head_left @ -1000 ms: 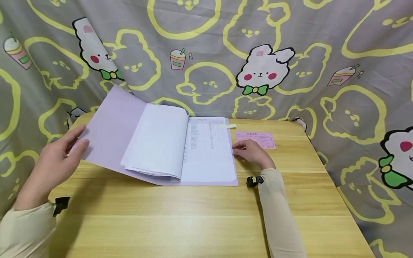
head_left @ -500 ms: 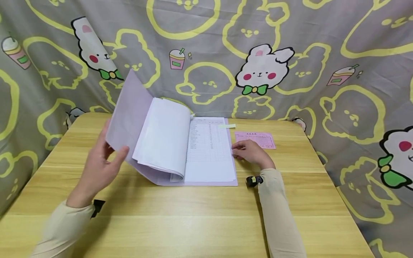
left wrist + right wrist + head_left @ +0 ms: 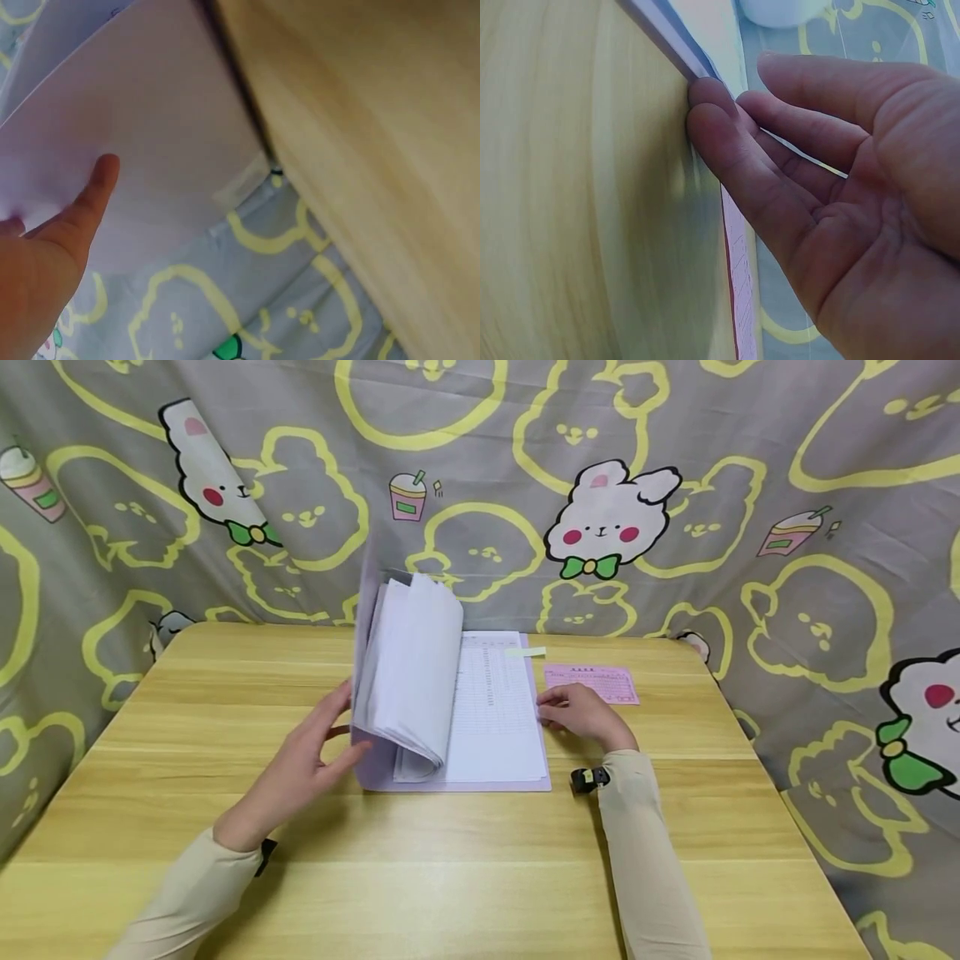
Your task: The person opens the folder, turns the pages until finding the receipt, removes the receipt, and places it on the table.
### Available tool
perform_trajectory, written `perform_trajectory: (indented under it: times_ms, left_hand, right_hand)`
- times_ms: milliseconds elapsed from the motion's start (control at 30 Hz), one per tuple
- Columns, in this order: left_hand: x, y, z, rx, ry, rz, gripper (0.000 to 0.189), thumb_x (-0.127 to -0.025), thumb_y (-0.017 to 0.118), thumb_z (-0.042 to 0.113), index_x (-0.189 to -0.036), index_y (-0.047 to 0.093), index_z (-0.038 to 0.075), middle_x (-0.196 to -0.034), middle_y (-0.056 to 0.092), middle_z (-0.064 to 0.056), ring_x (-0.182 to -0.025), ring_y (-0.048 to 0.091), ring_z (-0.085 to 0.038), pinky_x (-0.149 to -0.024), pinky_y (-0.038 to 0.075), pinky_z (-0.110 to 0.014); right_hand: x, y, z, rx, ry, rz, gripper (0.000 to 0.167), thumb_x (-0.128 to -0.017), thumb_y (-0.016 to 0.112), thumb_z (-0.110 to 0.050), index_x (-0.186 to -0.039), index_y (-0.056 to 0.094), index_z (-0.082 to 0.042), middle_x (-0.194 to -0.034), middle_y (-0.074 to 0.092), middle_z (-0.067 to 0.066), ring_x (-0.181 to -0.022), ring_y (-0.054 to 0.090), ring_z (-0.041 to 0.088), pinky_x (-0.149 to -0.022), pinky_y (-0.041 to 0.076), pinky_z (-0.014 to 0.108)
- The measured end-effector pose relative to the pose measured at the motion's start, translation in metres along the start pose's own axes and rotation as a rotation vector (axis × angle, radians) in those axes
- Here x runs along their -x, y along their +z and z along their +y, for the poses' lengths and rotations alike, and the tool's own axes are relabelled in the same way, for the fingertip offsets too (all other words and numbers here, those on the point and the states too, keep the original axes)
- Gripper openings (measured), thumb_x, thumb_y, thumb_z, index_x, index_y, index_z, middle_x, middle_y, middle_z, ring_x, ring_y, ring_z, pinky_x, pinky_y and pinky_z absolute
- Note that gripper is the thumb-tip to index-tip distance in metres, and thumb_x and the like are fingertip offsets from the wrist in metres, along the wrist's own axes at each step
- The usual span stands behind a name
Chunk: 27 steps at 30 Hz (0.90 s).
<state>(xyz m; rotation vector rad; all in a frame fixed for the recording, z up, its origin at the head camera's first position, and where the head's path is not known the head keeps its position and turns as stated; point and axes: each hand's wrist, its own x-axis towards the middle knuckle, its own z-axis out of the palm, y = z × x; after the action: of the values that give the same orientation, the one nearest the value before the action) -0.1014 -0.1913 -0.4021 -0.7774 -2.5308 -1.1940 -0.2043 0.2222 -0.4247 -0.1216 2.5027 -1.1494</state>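
In the head view a lilac folder (image 3: 537, 785) lies spread on the table, its front cover (image 3: 367, 635) standing almost upright on the left. A thick bunch of white sheets (image 3: 423, 668) curls over beside that cover, while a printed table page (image 3: 498, 718) lies flat on the right. My left hand (image 3: 300, 777) presses the cover's outer side with extended fingers, its thumb at the lower edge. The left wrist view has a straight finger (image 3: 94, 195) against the cover. My right hand (image 3: 585, 717) touches the folder's right edge with loosely bent fingertips (image 3: 709, 124).
A pink printed slip (image 3: 622, 681) lies on the table right of the folder, just beyond my right hand. A pale green sticky tab (image 3: 528, 652) sticks out from the page. The wooden table (image 3: 450, 877) ends at a patterned curtain (image 3: 480, 460) behind.
My left hand has moved right, swinging the cover from a low slant to nearly upright and bending the loose sheets along with it. My right hand has stayed in place.
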Motion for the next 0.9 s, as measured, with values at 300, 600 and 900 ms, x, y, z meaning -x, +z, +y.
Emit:
perform_trajectory:
  times_ms: [300, 600, 900]
  left_hand:
    - [0.005, 0.012, -0.006, 0.001, -0.028, -0.114, 0.084, -0.094, 0.072, 0.003, -0.164, 0.026, 0.015, -0.163, 0.036, -0.016, -0.134, 0.053, -0.04, -0.092, 0.058, -0.043]
    - [0.009, 0.02, -0.008, -0.083, -0.098, -0.242, 0.078, -0.099, 0.07, 0.025, -0.164, 0.027, 0.019, -0.168, 0.026, -0.011, -0.139, 0.05, -0.035, -0.099, 0.054, -0.043]
    - [0.013, 0.023, -0.007, -0.208, -0.11, -0.334, 0.07, -0.102, 0.064, 0.035, -0.163, 0.03, 0.025, -0.167, 0.028, -0.013, -0.147, 0.038, -0.041, -0.112, 0.038, -0.061]
  right_hand:
    - [-0.003, 0.001, 0.0, -0.023, -0.02, -0.009, 0.03, -0.102, 0.064, -0.016, -0.128, 0.067, -0.001, -0.119, 0.07, 0.015, -0.099, 0.071, 0.02, -0.085, 0.059, 0.033]
    - [-0.002, 0.001, -0.001, -0.004, -0.005, 0.008, 0.03, -0.102, 0.064, -0.017, -0.127, 0.068, -0.002, -0.118, 0.07, 0.014, -0.098, 0.07, 0.021, -0.085, 0.058, 0.033]
    - [-0.002, 0.002, 0.0, -0.014, -0.003, 0.005, 0.029, -0.102, 0.064, -0.017, -0.127, 0.069, -0.004, -0.118, 0.07, 0.013, -0.098, 0.071, 0.02, -0.086, 0.058, 0.034]
